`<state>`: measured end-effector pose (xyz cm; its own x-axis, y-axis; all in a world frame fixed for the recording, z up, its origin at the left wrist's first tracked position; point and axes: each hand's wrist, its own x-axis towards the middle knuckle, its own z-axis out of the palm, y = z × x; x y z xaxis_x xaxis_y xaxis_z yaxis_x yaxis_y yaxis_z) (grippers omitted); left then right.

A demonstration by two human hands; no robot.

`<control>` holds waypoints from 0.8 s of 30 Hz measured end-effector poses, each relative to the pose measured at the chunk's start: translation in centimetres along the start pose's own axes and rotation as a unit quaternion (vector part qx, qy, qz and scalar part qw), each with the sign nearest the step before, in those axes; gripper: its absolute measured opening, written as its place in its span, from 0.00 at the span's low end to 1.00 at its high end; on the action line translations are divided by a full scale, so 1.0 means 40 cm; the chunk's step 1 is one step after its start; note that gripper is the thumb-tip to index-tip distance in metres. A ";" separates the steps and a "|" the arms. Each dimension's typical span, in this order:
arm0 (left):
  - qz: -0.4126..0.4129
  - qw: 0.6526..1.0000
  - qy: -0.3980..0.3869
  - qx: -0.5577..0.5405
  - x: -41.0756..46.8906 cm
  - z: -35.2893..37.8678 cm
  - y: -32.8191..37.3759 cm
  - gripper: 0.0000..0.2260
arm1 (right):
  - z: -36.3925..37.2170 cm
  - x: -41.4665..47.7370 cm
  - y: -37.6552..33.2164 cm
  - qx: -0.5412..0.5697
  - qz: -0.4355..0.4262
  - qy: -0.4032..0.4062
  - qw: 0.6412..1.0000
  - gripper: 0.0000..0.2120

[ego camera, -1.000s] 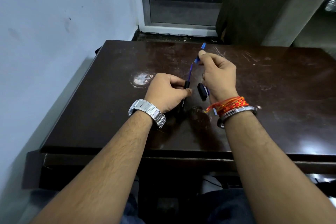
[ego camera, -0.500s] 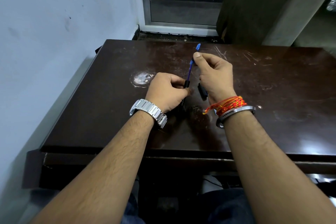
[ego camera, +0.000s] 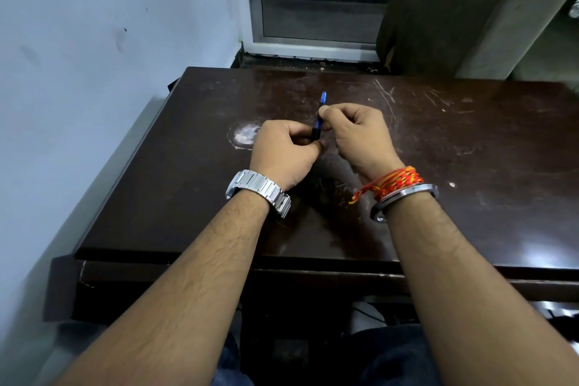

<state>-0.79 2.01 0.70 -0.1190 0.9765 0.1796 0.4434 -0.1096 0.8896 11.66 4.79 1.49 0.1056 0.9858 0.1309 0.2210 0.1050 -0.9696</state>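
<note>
The blue refill (ego camera: 318, 125), pinched by the right hand (ego camera: 360, 135) over the black barrel (ego camera: 315, 137) gripped in the left hand (ego camera: 282, 155), could have been bent if pushed crookedly.

Head camera faces forward and down; close above left hand (ego camera: 282, 152), right hand (ego camera: 360, 138), table (ego camera: 470, 150)

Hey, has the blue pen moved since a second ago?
Yes. The blue pen has shifted left and nearer the person, closer to the pale worn patch on the table, which has not moved.
</note>
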 end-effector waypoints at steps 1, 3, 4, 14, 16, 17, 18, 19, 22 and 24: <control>-0.002 1.000 0.001 0.005 0.001 0.000 -0.001 0.06 | -0.001 0.000 0.000 -0.001 0.001 0.000 1.000 0.13; -0.002 1.000 0.003 0.015 0.003 0.001 -0.004 0.06 | -0.002 -0.002 -0.001 -0.004 0.003 0.004 1.000 0.13; -0.002 1.000 0.002 0.019 0.003 0.003 -0.003 0.07 | -0.004 -0.004 -0.003 -0.002 0.004 0.005 1.000 0.13; 0.006 0.999 -0.001 0.035 0.001 0.001 -0.001 0.06 | -0.012 -0.020 -0.017 0.002 0.020 -0.005 1.000 0.13; 0.011 0.999 0.002 0.039 0.002 0.002 -0.002 0.05 | -0.013 -0.023 -0.014 0.014 0.020 0.002 1.000 0.13; 0.014 0.999 0.006 0.037 0.003 0.001 -0.002 0.05 | -0.013 -0.025 -0.012 0.024 0.020 0.007 0.999 0.13; 0.013 0.999 0.010 0.033 0.005 0.001 -0.003 0.05 | -0.011 -0.027 -0.012 0.035 0.023 0.014 0.999 0.13; 0.009 1.000 0.012 0.028 0.006 0.002 -0.004 0.05 | -0.010 -0.024 -0.010 0.046 0.028 0.020 0.998 0.13; 0.008 1.000 0.014 0.027 0.007 0.004 -0.006 0.06 | -0.002 -0.017 -0.013 0.081 0.042 0.030 0.995 0.03; 0.019 0.999 0.009 0.029 0.005 0.004 -0.006 0.03 | 0.004 -0.019 -0.012 0.100 0.034 0.027 0.994 0.06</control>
<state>-0.79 2.27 0.45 -0.1181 0.9682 0.2204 0.4994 -0.1339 0.8560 11.33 4.02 1.83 0.1662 0.9837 0.0686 0.0151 0.0670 -0.9976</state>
